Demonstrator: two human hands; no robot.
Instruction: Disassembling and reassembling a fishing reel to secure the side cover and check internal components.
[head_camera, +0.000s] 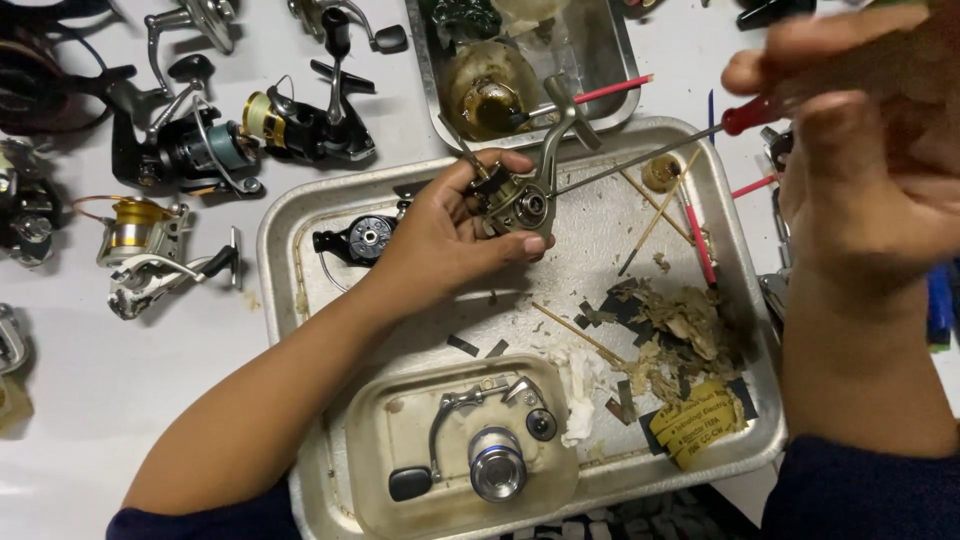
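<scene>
My left hand (445, 235) grips a bare metal fishing reel body (525, 195) over the large metal tray (285, 250), the reel's stem pointing up and away. My right hand (870, 170) is raised close to the camera at the right and holds a red-handled screwdriver (745, 115). Its long shaft (640, 158) slants down to the left, and the tip meets the reel body beside my left thumb.
A small oval dish (375, 440) in the tray holds a spool and bail arm. Torn paper, sticks and a red-handled brush (695, 235) litter the tray's right side. A black reel side part (365, 238) lies at its left. Several spinning reels (300, 125) lie at upper left; another metal tray (590, 95) stands behind.
</scene>
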